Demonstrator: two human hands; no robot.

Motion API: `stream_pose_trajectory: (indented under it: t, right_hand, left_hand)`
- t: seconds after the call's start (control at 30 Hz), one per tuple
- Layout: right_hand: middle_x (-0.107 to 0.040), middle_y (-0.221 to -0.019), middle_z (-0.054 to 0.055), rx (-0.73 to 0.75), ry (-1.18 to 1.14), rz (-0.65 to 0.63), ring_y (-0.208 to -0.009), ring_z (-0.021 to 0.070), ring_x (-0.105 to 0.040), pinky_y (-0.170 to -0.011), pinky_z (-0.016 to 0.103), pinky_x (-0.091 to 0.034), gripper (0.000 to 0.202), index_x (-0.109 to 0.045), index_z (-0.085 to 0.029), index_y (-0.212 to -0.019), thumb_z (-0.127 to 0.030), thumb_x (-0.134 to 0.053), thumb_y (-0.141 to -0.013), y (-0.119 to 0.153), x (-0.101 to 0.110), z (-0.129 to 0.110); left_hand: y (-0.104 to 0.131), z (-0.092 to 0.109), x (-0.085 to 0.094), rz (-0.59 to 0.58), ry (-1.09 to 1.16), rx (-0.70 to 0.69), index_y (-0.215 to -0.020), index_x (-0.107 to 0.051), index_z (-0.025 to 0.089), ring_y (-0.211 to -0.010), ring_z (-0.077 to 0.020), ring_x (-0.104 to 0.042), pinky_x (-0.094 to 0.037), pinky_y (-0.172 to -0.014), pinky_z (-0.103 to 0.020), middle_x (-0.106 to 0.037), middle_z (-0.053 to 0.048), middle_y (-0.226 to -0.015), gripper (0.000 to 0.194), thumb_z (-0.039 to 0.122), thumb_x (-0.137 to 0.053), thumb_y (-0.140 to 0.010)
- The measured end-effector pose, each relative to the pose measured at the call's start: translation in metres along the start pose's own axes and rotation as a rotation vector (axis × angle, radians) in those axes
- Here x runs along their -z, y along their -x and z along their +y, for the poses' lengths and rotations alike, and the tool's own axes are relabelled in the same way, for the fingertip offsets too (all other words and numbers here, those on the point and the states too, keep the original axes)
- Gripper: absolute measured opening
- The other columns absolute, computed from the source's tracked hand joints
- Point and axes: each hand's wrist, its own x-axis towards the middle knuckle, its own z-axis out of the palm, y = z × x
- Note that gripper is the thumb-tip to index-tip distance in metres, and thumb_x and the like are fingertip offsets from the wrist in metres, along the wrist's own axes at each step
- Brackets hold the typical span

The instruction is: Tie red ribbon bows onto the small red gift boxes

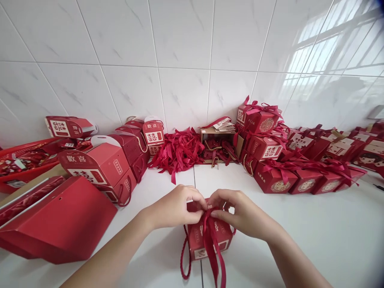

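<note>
A small red gift box (196, 236) with white and gold print stands on the white table in front of me. A dark red ribbon (212, 244) crosses its top, and its two tails hang down the near side. My left hand (178, 207) pinches the ribbon at the top of the box from the left. From the right, my right hand (232, 208) pinches the same ribbon with thumb and fingers, close to the left fingertips. A twisted red cord handle (181, 256) loops out at the box's left side. The fingertips partly hide the ribbon's crossing.
Finished-looking boxes with bows (274, 176) are stacked at the right. A heap of loose ribbons (181, 150) lies by the tiled wall, beside an open carton (204, 138) of tags. Red boxes (99, 164), a large red box (64, 220) and a red basket (12, 186) stand left.
</note>
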Motion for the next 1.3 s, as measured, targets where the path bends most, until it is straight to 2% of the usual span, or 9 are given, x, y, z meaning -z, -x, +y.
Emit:
stream_pose_trajectory:
  t: [0.1,0.2,0.3,0.47,0.63,0.77,0.9,1.17,1.3]
  right_hand:
    - [-0.063,-0.090,0.002,0.092,0.027,0.002,-0.079,0.0134,-0.060,-0.071,0.026,-0.050,0.021,-0.067,-0.024,-0.098,-0.015,-0.052,-0.086,0.002,0.000,0.009]
    - [-0.056,-0.095,0.004,0.192,0.131,-0.080,-0.081,0.0128,-0.058,-0.074,0.027,-0.050,0.041,-0.067,-0.032,-0.112,-0.009,-0.042,-0.089,0.004,-0.001,0.016]
    - [-0.052,-0.095,0.005,0.233,0.193,-0.138,-0.083,0.0136,-0.056,-0.074,0.028,-0.051,0.049,-0.067,-0.036,-0.113,-0.004,-0.039,-0.088,0.005,-0.003,0.018]
    - [-0.048,-0.088,0.004,0.267,0.233,-0.148,-0.078,0.0125,-0.051,-0.066,0.024,-0.049,0.050,-0.071,-0.035,-0.104,-0.002,-0.039,-0.085,0.005,-0.003,0.018]
    - [-0.045,-0.087,0.003,0.277,0.171,-0.133,-0.077,0.0118,-0.049,-0.067,0.024,-0.048,0.050,-0.073,-0.034,-0.098,0.001,-0.041,-0.083,0.005,-0.004,0.022]
    - [-0.045,-0.088,0.003,0.270,0.148,-0.133,-0.079,0.0125,-0.048,-0.068,0.025,-0.048,0.051,-0.072,-0.036,-0.101,0.001,-0.042,-0.083,0.005,-0.005,0.026]
    - [-0.044,-0.089,0.003,0.279,0.110,-0.125,-0.080,0.0125,-0.048,-0.071,0.026,-0.050,0.052,-0.072,-0.037,-0.101,0.002,-0.042,-0.083,0.005,-0.005,0.025]
    - [-0.043,-0.087,0.002,0.267,0.078,-0.141,-0.080,0.0122,-0.048,-0.069,0.025,-0.047,0.052,-0.075,-0.034,-0.093,0.006,-0.044,-0.078,0.005,-0.003,0.028]
    - [-0.043,-0.087,0.003,0.290,0.060,-0.126,-0.080,0.0119,-0.047,-0.070,0.026,-0.046,0.055,-0.075,-0.033,-0.094,0.008,-0.043,-0.076,0.005,-0.003,0.031]
  left_hand:
    - [0.001,0.002,0.003,-0.014,0.050,0.022,-0.082,-0.069,0.022,-0.067,-0.0139,-0.059,-0.047,-0.067,-0.024,-0.065,0.001,-0.075,0.019,0.014,-0.057,-0.069]
    - [0.002,0.003,0.007,-0.025,0.046,0.032,-0.080,-0.067,0.022,-0.068,-0.0138,-0.059,-0.046,-0.065,-0.023,-0.066,0.002,-0.075,0.017,0.013,-0.057,-0.069]
    - [0.002,0.001,0.010,0.004,-0.010,0.003,-0.078,-0.068,0.023,-0.070,-0.0149,-0.059,-0.046,-0.067,-0.024,-0.066,0.002,-0.074,0.020,0.011,-0.055,-0.068]
    - [0.002,-0.005,0.012,0.037,-0.071,-0.012,-0.076,-0.070,0.023,-0.075,-0.0165,-0.058,-0.045,-0.069,-0.025,-0.067,0.001,-0.079,0.022,0.011,-0.053,-0.068]
    - [0.001,-0.006,0.009,-0.073,-0.057,0.014,-0.073,-0.060,0.021,-0.072,-0.0150,-0.056,-0.044,-0.068,-0.025,-0.061,0.002,-0.077,0.015,0.010,-0.051,-0.068]
    - [0.000,-0.006,0.006,-0.110,-0.060,0.018,-0.076,-0.056,0.021,-0.074,-0.0141,-0.053,-0.044,-0.071,-0.025,-0.054,0.001,-0.084,0.008,0.015,-0.055,-0.070]
    - [0.001,-0.007,0.005,-0.153,-0.083,0.043,-0.085,-0.059,0.023,-0.084,-0.0160,-0.053,-0.044,-0.078,-0.027,-0.050,0.000,-0.094,0.010,0.026,-0.059,-0.076]
    - [0.000,-0.013,0.006,-0.179,-0.024,0.015,-0.072,-0.051,0.021,-0.101,-0.0185,-0.050,-0.043,-0.089,-0.029,-0.049,-0.002,-0.104,0.014,0.029,-0.060,-0.078]
    - [0.000,-0.015,0.007,-0.170,-0.006,0.016,-0.073,-0.056,0.021,-0.113,-0.0205,-0.046,-0.040,-0.096,-0.032,-0.049,-0.003,-0.118,0.015,0.033,-0.062,-0.079]
